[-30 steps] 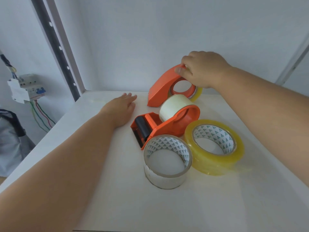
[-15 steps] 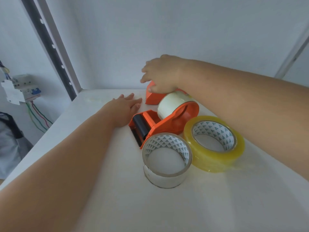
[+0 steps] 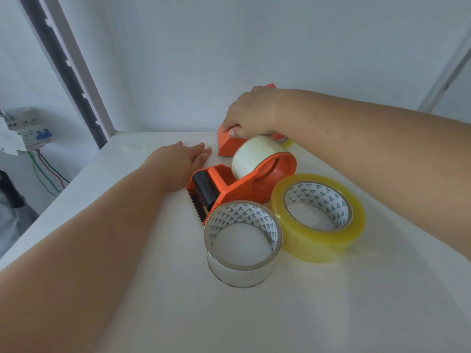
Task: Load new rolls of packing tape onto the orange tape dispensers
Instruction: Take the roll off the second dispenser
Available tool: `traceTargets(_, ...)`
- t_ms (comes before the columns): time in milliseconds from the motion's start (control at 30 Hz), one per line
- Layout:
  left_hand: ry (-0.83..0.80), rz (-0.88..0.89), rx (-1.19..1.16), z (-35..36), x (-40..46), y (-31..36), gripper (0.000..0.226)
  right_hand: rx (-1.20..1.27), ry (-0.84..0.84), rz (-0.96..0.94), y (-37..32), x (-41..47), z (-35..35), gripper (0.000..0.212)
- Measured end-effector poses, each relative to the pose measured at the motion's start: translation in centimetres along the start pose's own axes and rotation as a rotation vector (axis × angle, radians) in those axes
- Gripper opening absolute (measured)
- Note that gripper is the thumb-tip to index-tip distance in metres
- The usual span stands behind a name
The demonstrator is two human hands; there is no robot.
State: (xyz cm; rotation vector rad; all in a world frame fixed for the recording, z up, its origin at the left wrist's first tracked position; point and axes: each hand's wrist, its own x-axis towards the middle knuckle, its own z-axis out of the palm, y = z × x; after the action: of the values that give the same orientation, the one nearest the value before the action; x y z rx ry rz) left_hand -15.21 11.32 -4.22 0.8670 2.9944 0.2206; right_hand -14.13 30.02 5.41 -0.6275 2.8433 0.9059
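Right hand [image 3: 251, 114] grips the far dispenser [image 3: 226, 146] from above at frame center; left hand [image 3: 178, 161] lies flat, relaxed on the table [image 3: 153, 289].

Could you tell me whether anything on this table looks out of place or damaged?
Nothing stands out: the near orange dispenser lies on its side, loaded, and the clear roll and yellow roll lie flat, intact.
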Motion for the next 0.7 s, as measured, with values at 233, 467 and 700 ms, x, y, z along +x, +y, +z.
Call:
traceTargets(233,0.039,0.067,0.033,0.0,0.3,-0.1,0.047,-0.017,0.028,-0.008,0.0,0.0,-0.1,0.043)
traceTargets(467,0.041,0.006,-0.052,0.6,0.9,-1.3,0.052,0.018,0.044,0.034,-0.1,0.0,-0.1,0.044)
traceTargets(700,0.057,-0.033,-0.099,0.3,0.4,-0.9,0.051,0.010,0.018,0.050,-0.8,0.8,0.1,0.046)
